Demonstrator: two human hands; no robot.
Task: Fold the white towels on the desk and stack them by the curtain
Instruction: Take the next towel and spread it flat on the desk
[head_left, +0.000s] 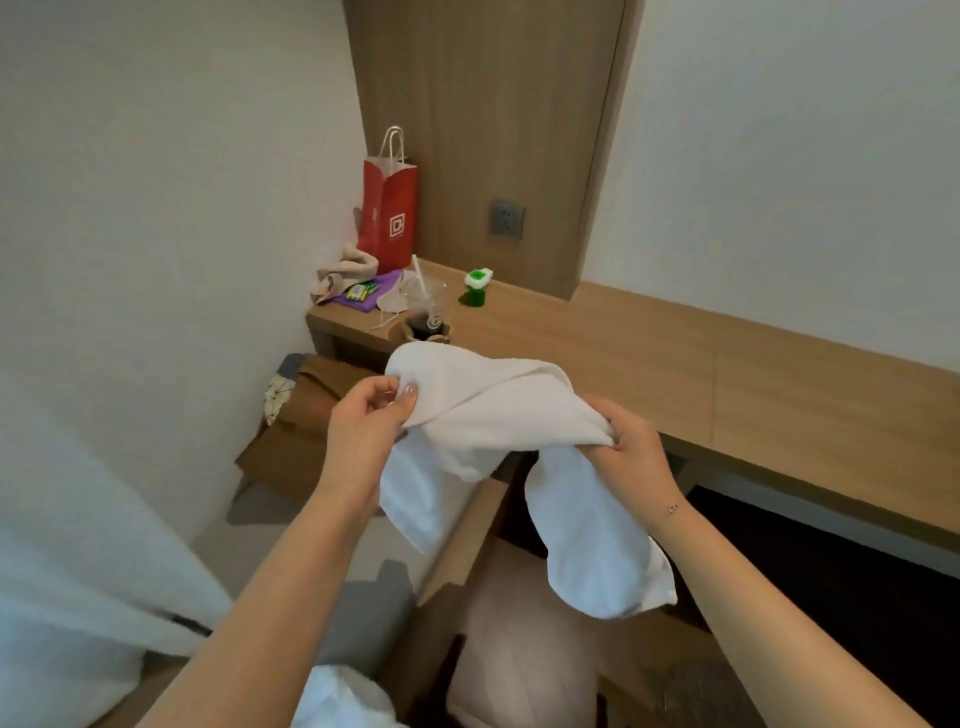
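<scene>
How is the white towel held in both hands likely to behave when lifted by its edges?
Probably floppy: the white towel sags between the left hand and right hand, both ends hanging limp. Likely light, since pinching fingers hold it up. Its nubby cloth seems unlikely to slip.

The setting is identified as a bedroom or hotel-type guest room. A long wooden desk (727, 364) is fitted along plain white walls, backed by a wooden wall panel (483, 130) carrying a power socket (506, 219). At the desk's far left corner, a red paper bag (389, 218) and an iced drink cup (428, 312) are placed. A white curtain (78, 519) is seen at the left.
</scene>
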